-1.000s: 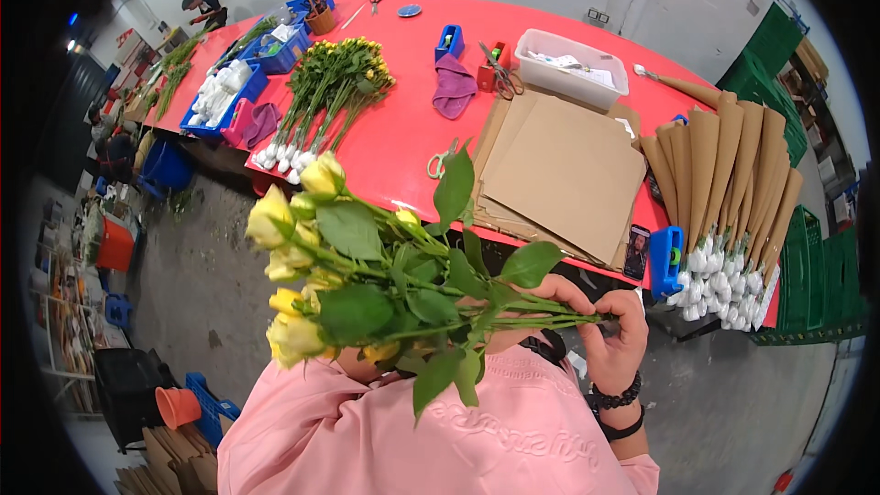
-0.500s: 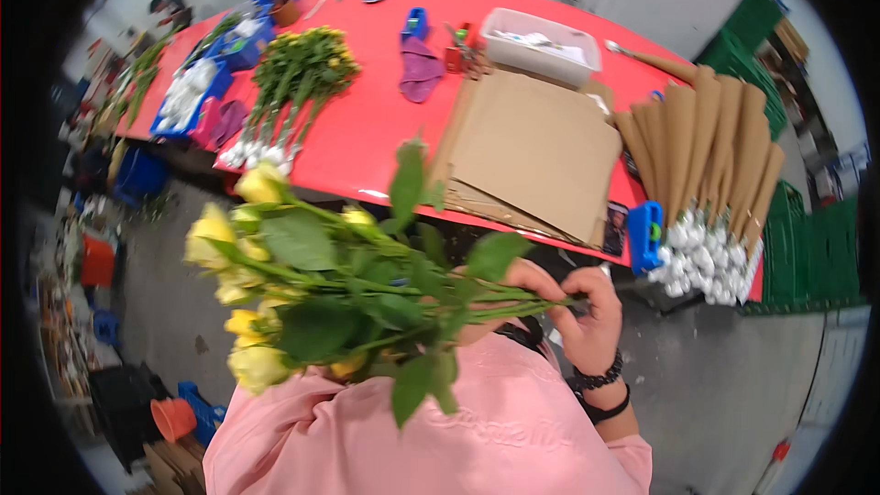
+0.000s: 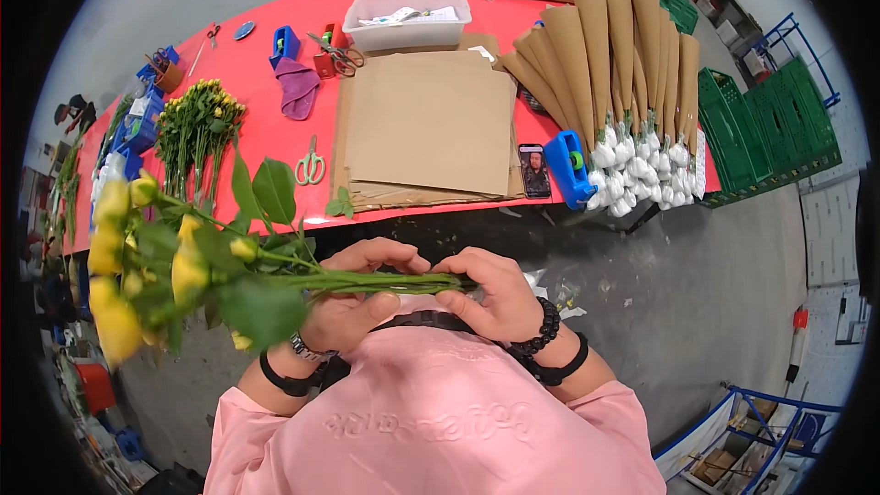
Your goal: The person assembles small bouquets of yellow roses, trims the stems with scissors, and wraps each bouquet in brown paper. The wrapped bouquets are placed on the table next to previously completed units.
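A bunch of yellow roses (image 3: 190, 266) lies sideways in front of my chest, blooms to the left and bare green stems to the right. My left hand (image 3: 353, 298) is closed around the stems, thumb on the near side and fingers on the far side. Near the stem ends, my right hand (image 3: 495, 293) pinches them between thumb and fingers. Its fingertips partly cover the ends. The blooms and a large leaf are slightly blurred.
Ahead, the red table (image 3: 257, 55) bears brown paper sheets (image 3: 431, 124), green-handled scissors (image 3: 311, 163), a phone (image 3: 534, 171) and a blue tape dispenser (image 3: 569, 170). Paper-wrapped bunches (image 3: 632, 55) with white-wrapped ends lie right; yellow flowers (image 3: 197, 124) lie left. Green crates (image 3: 770, 128) stand beyond.
The view has turned right. The bunch is lower and further left in the picture. My left hand, mostly hidden behind leaves before, now shows on the stems; my right hand still grips the ends.
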Tool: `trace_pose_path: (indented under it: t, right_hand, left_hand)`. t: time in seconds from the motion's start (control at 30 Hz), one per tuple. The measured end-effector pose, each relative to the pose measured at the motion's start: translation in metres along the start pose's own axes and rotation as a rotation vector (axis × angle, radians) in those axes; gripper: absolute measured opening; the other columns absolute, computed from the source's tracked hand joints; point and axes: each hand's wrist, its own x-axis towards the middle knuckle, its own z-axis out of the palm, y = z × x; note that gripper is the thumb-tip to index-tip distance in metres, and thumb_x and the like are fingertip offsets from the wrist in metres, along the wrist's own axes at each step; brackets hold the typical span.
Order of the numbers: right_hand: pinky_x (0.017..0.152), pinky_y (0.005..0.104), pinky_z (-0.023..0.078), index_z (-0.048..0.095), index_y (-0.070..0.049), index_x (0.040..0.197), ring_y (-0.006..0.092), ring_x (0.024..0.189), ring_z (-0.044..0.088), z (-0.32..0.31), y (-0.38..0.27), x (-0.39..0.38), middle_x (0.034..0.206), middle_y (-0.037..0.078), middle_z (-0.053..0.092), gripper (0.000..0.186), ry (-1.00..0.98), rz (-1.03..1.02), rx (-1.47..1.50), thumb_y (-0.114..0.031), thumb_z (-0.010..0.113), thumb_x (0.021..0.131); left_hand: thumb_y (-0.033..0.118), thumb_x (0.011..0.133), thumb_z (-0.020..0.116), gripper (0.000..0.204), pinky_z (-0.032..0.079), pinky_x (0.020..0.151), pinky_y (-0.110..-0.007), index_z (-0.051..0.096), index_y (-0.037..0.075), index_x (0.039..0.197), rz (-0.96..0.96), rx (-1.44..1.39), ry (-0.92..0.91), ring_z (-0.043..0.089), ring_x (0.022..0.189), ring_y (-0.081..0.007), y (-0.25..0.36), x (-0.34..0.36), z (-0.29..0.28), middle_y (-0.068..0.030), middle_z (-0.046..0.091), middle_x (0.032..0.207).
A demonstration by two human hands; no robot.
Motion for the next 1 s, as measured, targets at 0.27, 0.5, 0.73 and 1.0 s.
trace_pose_path:
  t: [0.27, 0.5, 0.73, 1.0]
  right_hand:
    - [0.068, 0.0415, 0.053, 0.069, -0.001, 0.111, 0.0340, 0.078, 0.068, -0.005, 0.015, -0.007, 0.088, 0.016, 0.068, 0.026, -0.051, -0.009, -0.019, -0.021, 0.069, 0.095]
    - [0.067, 0.0401, 0.052, 0.068, -0.003, 0.113, 0.0333, 0.075, 0.065, -0.010, 0.000, 0.000, 0.086, 0.014, 0.065, 0.029, -0.057, 0.064, -0.100, -0.015, 0.075, 0.088]
    - [0.065, 0.0376, 0.051, 0.069, 0.001, 0.111, 0.0326, 0.073, 0.065, -0.014, -0.007, -0.003, 0.085, 0.015, 0.066, 0.027, -0.036, 0.061, -0.082, -0.007, 0.074, 0.086]
    - [0.068, 0.0374, 0.052, 0.069, 0.001, 0.111, 0.0336, 0.076, 0.066, -0.015, -0.004, -0.007, 0.088, 0.017, 0.068, 0.026, -0.036, 0.039, -0.069, -0.008, 0.074, 0.087]
  left_hand:
    - [0.031, 0.102, 0.065, 0.048, 0.053, 0.099, -0.036, 0.055, -0.004, 0.133, -0.061, 0.066, 0.047, 0.065, 0.113, -0.0209, 0.000, 0.007, 0.006, -0.0152, 0.067, 0.125]
    - [0.012, 0.104, 0.061, 0.033, 0.052, 0.104, -0.038, 0.056, -0.002, 0.133, -0.075, -0.068, 0.099, 0.065, 0.118, -0.0206, -0.017, 0.011, 0.011, -0.0145, 0.068, 0.127]
    - [0.011, 0.104, 0.061, 0.036, 0.050, 0.107, -0.036, 0.053, -0.001, 0.137, -0.156, -0.113, 0.075, 0.062, 0.121, -0.0187, -0.012, 0.010, 0.019, -0.0146, 0.066, 0.129]
    - [0.016, 0.104, 0.062, 0.039, 0.049, 0.107, -0.036, 0.052, -0.002, 0.138, -0.164, -0.062, 0.047, 0.061, 0.122, -0.0189, -0.007, 0.009, 0.020, -0.0148, 0.065, 0.130]
